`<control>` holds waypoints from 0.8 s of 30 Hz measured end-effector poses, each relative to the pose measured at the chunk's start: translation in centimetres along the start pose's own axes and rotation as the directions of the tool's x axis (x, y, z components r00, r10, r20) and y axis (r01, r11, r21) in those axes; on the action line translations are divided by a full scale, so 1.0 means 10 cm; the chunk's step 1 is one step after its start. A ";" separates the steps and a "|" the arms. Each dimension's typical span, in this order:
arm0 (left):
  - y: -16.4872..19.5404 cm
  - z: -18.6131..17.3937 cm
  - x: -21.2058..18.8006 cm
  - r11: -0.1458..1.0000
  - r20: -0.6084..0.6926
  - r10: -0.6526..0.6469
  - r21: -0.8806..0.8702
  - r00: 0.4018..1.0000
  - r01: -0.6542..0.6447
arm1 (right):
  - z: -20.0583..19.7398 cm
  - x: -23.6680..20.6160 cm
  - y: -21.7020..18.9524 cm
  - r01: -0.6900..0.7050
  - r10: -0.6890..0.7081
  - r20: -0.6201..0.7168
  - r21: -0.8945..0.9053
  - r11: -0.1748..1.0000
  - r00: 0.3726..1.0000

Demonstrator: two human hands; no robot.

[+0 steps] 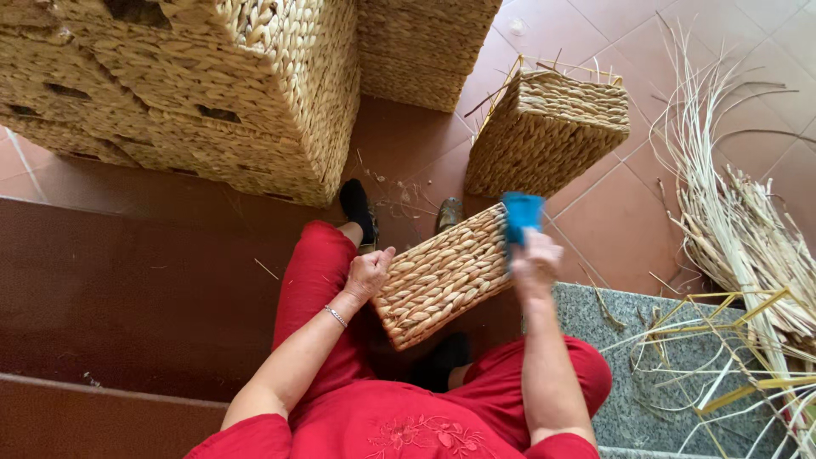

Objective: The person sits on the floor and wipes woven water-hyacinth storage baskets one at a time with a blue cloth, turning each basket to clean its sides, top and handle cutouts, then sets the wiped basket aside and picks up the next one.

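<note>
Two hands on one woven basket (442, 276) held over her lap: left hand (368, 274) clasps its near edge, right hand (535, 263) is wrapped around a blue cloth (521, 214) against its top end. Stacked baskets (212, 93) and loose straw (748, 229) lie nearby.

No packages, labels, signs, screens.

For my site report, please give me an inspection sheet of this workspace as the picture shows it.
Surface: red tiled floor and a grey stone step.
Job's things: woven basket tilted across the lap; blue object at its upper edge.
Clutter: loose straw strands; bare yellow wire frame; half-woven basket.
Hands: left hand on the basket's left edge; right hand grips the blue object.
Cables: nothing seen.
Surroundings: stacked finished baskets; brown step.
</note>
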State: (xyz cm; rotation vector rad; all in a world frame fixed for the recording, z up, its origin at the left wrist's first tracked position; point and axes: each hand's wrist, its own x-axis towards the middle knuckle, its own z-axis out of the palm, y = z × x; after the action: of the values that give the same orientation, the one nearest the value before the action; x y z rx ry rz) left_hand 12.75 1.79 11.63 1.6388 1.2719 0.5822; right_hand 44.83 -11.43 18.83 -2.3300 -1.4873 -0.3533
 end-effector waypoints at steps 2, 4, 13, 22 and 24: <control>0.05 -0.01 -0.02 0.998 -0.032 0.064 0.010 0.997 -0.063 | 0.05 0.08 0.22 -0.078 0.065 -0.165 -0.074 0.994 0.984; 0.04 -0.02 -0.03 0.996 -0.067 0.091 -0.014 0.994 -0.092 | 0.02 -0.01 0.10 -0.066 0.049 -0.189 -0.088 0.994 0.981; -0.19 0.08 0.20 0.870 0.061 -0.129 -0.473 0.990 0.142 | -0.40 -0.88 -1.69 0.584 -0.609 -0.081 0.406 0.703 0.789; -0.02 0.05 0.05 0.947 -0.001 -0.047 -0.317 0.999 0.044 | 0.09 0.14 0.09 0.023 -0.024 -0.107 -0.019 1.000 0.994; 0.01 0.03 0.06 0.948 0.000 -0.050 -0.314 0.999 0.048 | 0.08 0.12 0.08 -0.043 0.024 -0.183 -0.104 0.994 0.983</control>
State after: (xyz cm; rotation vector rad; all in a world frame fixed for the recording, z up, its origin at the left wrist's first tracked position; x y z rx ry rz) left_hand 13.22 2.18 11.45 1.3385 1.1557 0.7217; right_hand 46.03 -10.42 18.48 -2.3301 -1.3714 -0.6337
